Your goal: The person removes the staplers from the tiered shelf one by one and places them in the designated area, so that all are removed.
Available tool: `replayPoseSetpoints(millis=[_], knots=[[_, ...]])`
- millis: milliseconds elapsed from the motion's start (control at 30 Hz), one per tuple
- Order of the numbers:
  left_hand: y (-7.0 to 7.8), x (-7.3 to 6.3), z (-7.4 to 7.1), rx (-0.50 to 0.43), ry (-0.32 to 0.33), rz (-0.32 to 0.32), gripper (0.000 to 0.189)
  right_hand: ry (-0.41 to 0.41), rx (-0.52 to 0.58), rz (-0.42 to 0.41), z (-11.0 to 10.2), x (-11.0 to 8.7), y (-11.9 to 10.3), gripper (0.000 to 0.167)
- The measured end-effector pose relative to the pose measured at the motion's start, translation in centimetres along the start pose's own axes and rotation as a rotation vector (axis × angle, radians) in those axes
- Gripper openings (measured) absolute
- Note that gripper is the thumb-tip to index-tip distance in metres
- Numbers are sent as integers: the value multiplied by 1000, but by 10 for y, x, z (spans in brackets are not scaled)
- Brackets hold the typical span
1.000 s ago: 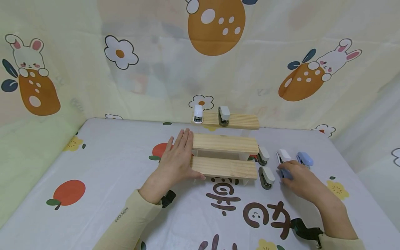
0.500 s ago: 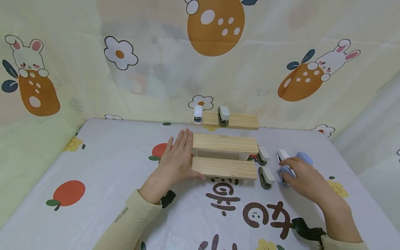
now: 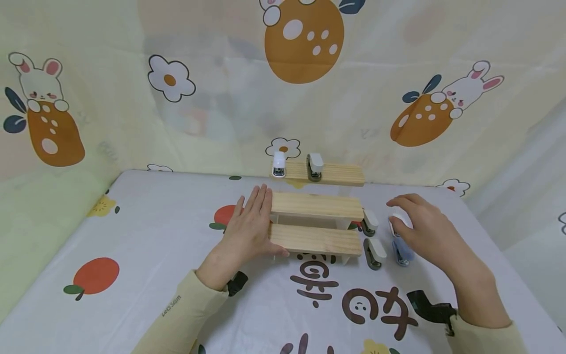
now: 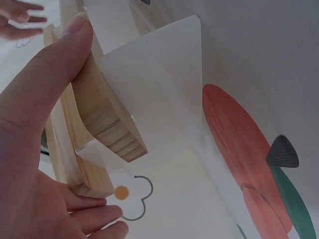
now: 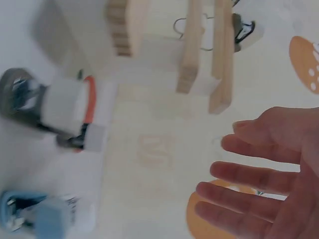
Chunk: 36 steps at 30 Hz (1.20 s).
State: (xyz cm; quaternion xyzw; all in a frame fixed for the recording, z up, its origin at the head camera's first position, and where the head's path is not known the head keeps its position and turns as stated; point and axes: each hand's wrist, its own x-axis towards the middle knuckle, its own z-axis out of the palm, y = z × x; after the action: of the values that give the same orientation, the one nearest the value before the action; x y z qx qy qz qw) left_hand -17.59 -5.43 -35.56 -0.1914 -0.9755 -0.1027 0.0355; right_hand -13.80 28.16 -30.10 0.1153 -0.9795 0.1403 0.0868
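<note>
My left hand [image 3: 249, 221] rests against the left end of a tiered rack with wooden boards [image 3: 316, 238] and translucent supports [image 4: 159, 64]. Its thumb touches the lowest board; the fingers lie extended along the side. My right hand [image 3: 426, 231] hovers over the staplers right of the rack, fingers apart and slightly bent, holding nothing. Below it stands a blue stapler [image 3: 402, 252], with a white stapler [image 3: 395, 227] partly hidden behind the thumb. Two grey-white staplers, a nearer one [image 3: 375, 253] and a farther one [image 3: 369, 222], stand beside the rack's right end.
On the rack's top board [image 3: 340, 173] stand a white stapler [image 3: 279, 164] at the left end and a grey-white stapler [image 3: 315, 167] near the middle. A printed cloth [image 3: 155, 314] covers the table, and a patterned curtain [image 3: 212, 128] rises behind it.
My right hand has let go of the nearer blue stapler and moved up and away from it. A second blue stapler is now hidden behind that hand. My left hand stays put.
</note>
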Motion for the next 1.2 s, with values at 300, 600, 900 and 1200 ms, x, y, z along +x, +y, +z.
replayPoseSetpoints(millis=[300, 600, 900, 1200], knots=[[0, 0, 2, -1, -2, -5, 145, 111, 28, -76, -11, 16, -27, 35], [1, 0, 1, -5, 1, -5, 145, 200, 67, -179, -11, 33, -47, 41], [1, 0, 1, -8, 1, -6, 146, 185, 98, -204, -5, 51, -62, 44], [0, 1, 1, -6, 4, -4, 145, 173, 99, -245, 1, 64, -72, 46]])
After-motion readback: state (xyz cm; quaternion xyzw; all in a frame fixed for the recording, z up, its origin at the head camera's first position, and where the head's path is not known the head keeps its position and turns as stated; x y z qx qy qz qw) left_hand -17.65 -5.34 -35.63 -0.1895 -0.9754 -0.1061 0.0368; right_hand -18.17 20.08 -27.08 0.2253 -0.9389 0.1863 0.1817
